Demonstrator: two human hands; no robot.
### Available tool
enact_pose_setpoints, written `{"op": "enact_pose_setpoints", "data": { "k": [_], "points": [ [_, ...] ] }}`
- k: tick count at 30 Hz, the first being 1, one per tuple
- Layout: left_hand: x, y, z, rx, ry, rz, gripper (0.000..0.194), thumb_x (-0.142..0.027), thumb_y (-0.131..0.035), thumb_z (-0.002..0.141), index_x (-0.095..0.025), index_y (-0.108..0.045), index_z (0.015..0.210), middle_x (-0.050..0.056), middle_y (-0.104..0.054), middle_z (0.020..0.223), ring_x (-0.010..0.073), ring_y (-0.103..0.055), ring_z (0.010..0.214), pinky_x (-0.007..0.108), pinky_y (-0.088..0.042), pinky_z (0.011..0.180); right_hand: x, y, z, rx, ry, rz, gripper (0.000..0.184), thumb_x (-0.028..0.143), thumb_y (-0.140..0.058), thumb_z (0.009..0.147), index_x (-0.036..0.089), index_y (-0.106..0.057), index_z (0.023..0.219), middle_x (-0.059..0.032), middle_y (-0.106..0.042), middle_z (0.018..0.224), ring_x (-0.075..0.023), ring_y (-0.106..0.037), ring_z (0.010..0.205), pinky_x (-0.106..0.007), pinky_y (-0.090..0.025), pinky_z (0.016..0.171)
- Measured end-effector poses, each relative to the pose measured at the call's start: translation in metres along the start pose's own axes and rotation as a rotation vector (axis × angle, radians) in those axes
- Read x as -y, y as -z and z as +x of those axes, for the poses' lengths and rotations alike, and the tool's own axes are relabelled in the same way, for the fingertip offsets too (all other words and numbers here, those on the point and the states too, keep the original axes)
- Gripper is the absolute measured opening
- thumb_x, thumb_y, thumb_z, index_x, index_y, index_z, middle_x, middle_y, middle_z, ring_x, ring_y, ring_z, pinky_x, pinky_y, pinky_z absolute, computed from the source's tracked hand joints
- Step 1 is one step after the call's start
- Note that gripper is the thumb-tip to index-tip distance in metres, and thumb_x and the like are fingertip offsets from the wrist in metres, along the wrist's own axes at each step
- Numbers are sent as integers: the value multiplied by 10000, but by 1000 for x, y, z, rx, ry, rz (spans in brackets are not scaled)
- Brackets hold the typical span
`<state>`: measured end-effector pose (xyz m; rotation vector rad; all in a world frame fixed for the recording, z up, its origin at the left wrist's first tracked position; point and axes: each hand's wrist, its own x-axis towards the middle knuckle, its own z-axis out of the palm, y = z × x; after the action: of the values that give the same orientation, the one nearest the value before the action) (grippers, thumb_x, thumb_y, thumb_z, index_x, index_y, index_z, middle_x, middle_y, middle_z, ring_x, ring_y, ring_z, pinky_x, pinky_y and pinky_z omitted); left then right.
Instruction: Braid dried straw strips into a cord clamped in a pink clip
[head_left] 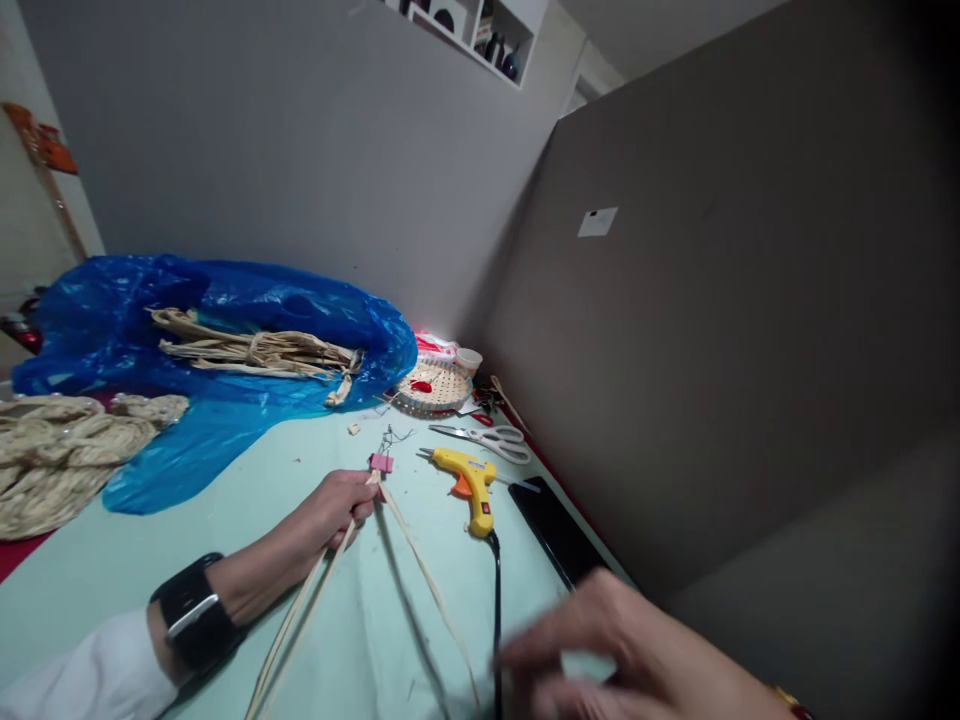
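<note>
My left hand, closed, pinches the top of several pale straw-like strands just below a pink binder clip. Two of the strands run down to the lower left, and one slants to the lower right. My right hand is smeared by motion at the bottom right, above the table near a black cord; whether its fingers hold anything is unclear. A yellow hot glue gun with an orange trigger lies right of the clip. Behind it rest white-handled scissors.
A black phone-like slab lies along the table's right side by the wall. At the back stands a round woven basket with something red inside. A blue plastic bag carries a bundle of dried strands. Braided straw pieces lie far left.
</note>
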<state>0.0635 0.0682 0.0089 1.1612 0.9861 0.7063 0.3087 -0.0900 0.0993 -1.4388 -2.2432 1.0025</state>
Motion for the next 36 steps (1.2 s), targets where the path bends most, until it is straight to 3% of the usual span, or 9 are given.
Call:
{"op": "enact_pose_setpoints", "data": {
  "k": [2,5,9,11,17,21,26,30,36],
  "points": [
    [-1,-1,-1,1,4,-4,264,-391,-594,704,-199,-426,638,-116,-349,490,11,-151,352,157,-91,345,1,1,33,-234,-20,90,297,409,-484,944,233,-681,1079,-56,-712,938,-187,-637,841,-280,-451,786],
    [-2,-1,-3,20,-6,-6,248,-393,-601,691,-186,-463,679,-115,-360,509,12,-153,368,161,-88,361,-4,-7,100,-330,-13,114,275,350,-508,924,168,-655,1069,-64,-684,920,-177,-599,811,-274,-430,746],
    [-1,1,-1,55,-13,-1,215,-366,-581,670,-183,-471,698,-112,-367,519,14,-141,386,171,-67,373,-18,-32,173,-254,-38,171,224,299,-588,848,120,-648,728,-28,-639,645,-143,-562,617,-245,-416,614],
    [-2,3,1,71,-1,12,217,-371,-575,655,-181,-471,671,-115,-358,505,13,-106,388,183,-43,371,-25,-43,192,-174,-43,236,213,256,-548,864,116,-636,730,-18,-636,614,-132,-589,587,-217,-432,574],
    [-4,0,3,61,38,127,336,-498,-560,663,-166,-529,629,-112,-370,436,17,-110,355,189,-81,348,-36,-51,196,-89,-54,288,160,205,-489,861,126,-602,782,-28,-653,670,-120,-601,574,-199,-437,535],
    [-1,1,5,-31,13,277,350,-537,-515,684,-205,-483,578,-71,-470,401,46,-213,274,211,-122,323,-36,-50,191,-226,-50,176,67,185,-546,765,148,-584,724,-22,-616,703,-122,-514,603,-215,-326,523],
    [4,7,5,-61,-52,464,324,-481,-458,751,-197,-541,617,-40,-566,433,82,-291,290,229,-185,367,-35,-49,191,-356,-35,117,234,239,-506,813,149,-561,604,19,-495,553,-106,-417,553,-236,-251,520],
    [3,9,5,-48,-102,591,299,-416,-425,777,-196,-584,652,-19,-619,495,122,-375,385,245,-261,446,-35,-50,192,-452,-52,122,293,262,-516,827,148,-539,559,44,-407,497,-93,-365,525,-233,-240,513],
    [-7,11,-1,-127,-179,775,327,-435,-400,806,-211,-520,602,13,-596,638,213,-536,683,289,-356,659,-35,-54,191,-528,-85,125,222,204,-549,781,145,-575,569,31,-460,514,-100,-426,551,-221,-270,544]
  ]
}}
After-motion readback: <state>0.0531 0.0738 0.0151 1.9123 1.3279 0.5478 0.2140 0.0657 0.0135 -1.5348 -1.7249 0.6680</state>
